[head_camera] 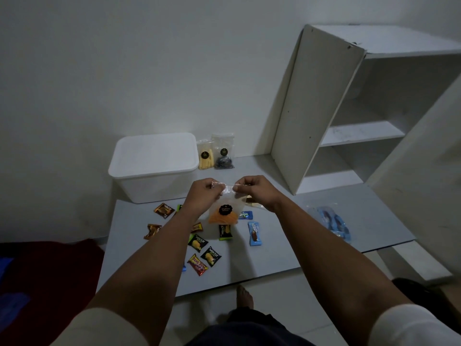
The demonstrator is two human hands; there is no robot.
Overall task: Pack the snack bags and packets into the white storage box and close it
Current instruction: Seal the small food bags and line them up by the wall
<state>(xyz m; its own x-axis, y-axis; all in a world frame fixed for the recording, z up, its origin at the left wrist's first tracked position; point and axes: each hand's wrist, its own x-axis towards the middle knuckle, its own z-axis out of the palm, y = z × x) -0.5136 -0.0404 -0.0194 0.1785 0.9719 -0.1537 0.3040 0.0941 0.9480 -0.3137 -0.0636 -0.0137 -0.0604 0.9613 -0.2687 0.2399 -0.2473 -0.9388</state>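
Left hand (pixel 204 193): fingers curled, pinching the left top corner of the bag (pixel 223 208).
Right hand (pixel 257 192): fingers curled, pinching the right top corner of the same bag; the two hands lie close together, level, with the bag's mouth stretched between them.
Bag: clear pouch, hanging upright below both hands; black round label at mid-height, orange snack pieces gathered at the bottom. Whether the mouth is sealed cannot be told.
Bag axis: long axis vertical, top edge running hand to hand.
Box (pixel 153 166): white, rectangular, beyond the hands and to their left; long side running left to right; lid seated on top, so nothing can go in yet.
Nearer hand: the left, judged from the box lying on its side.
Coming move, as judged: lid must come off before the bag travels forward and leftward.
Two more bags (pixel 216 153): upright beyond the hands, just right of the box, one with pale yellow sticks, one with dark pieces.
Packets (pixel 199 242): small wrapped snacks scattered on the board (pixel 287 245) below and nearer than the hands; a blue one (pixel 254 233) under the right wrist.
Progress, as judged: nothing packed.
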